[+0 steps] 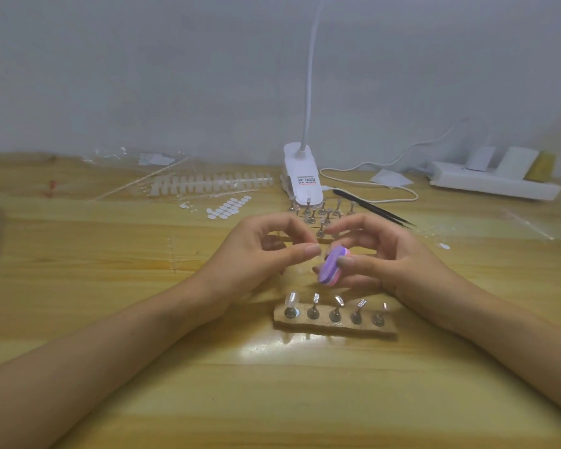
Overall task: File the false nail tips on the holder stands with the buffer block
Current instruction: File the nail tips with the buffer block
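Note:
My right hand point(382, 257) grips a purple and pink buffer block point(330, 265) between thumb and fingers, just above the table. My left hand point(266, 251) hovers right beside it with thumb and fingertips pinched together; what they pinch is too small to see. In front of both hands lies a wooden base point(336, 325) with several metal holder stands in a row. The leftmost stand carries a clear false nail tip point(292, 299). The other stands show only small shiny tops.
Loose holder stands point(321, 215) cluster behind my hands by a white clip lamp point(302, 176). Black tweezers point(373, 209) lie to the right. Strips of nail tips point(214, 183) and white adhesive tabs point(229, 207) lie at back left, a white power strip point(493, 183) at back right.

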The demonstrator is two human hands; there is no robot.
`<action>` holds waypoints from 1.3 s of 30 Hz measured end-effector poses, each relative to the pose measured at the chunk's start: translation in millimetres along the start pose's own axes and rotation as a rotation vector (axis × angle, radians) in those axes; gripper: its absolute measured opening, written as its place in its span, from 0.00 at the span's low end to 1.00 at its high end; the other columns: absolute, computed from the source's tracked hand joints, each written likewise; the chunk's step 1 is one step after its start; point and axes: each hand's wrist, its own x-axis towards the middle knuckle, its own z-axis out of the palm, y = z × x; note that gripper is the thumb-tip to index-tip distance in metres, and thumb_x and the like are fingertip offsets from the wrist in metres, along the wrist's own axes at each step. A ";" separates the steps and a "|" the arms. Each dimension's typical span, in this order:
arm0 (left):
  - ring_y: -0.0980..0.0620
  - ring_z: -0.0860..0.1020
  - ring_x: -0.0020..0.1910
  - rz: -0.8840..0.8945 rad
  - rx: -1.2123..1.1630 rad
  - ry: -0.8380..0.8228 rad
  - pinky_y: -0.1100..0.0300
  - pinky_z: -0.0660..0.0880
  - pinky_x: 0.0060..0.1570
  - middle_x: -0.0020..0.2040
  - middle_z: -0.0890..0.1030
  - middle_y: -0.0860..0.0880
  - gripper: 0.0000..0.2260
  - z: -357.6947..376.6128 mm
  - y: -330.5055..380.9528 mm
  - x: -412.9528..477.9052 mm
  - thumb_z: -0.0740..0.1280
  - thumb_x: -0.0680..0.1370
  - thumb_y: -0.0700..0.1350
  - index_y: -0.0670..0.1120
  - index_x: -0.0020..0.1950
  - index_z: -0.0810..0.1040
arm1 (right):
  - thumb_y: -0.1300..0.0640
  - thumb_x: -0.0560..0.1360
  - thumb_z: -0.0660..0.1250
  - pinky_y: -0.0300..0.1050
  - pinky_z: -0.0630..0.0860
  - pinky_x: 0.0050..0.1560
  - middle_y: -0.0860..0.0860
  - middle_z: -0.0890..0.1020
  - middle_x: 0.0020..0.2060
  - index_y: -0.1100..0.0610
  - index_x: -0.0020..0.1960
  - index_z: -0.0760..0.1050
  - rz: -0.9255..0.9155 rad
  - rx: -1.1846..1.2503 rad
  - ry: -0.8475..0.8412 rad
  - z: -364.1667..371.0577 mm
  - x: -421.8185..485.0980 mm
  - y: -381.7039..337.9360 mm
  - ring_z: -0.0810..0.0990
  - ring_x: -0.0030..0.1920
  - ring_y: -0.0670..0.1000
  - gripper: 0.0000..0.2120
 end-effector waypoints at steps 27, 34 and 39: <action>0.59 0.74 0.36 0.078 0.118 0.121 0.69 0.71 0.41 0.44 0.80 0.45 0.04 6.1 -3.5 1.1 0.74 0.74 0.42 0.48 0.40 0.81 | 0.61 0.74 0.69 0.46 0.82 0.50 0.57 0.81 0.51 0.54 0.67 0.71 -0.049 0.075 0.032 2.8 4.2 2.1 0.85 0.50 0.55 0.23; 0.60 0.75 0.37 0.082 0.107 0.086 0.68 0.72 0.42 0.42 0.80 0.49 0.03 7.7 -2.2 0.2 0.73 0.71 0.46 0.48 0.40 0.81 | 0.61 0.75 0.67 0.46 0.81 0.52 0.54 0.82 0.48 0.55 0.69 0.71 -0.052 0.094 0.038 1.0 6.6 3.3 0.84 0.50 0.54 0.22; 0.58 0.74 0.36 0.068 0.091 0.107 0.68 0.71 0.40 0.44 0.81 0.44 0.04 5.7 -3.6 1.1 0.74 0.73 0.42 0.48 0.40 0.81 | 0.61 0.75 0.69 0.46 0.82 0.49 0.54 0.82 0.49 0.53 0.68 0.71 -0.054 0.046 0.008 2.3 4.2 3.7 0.85 0.49 0.55 0.23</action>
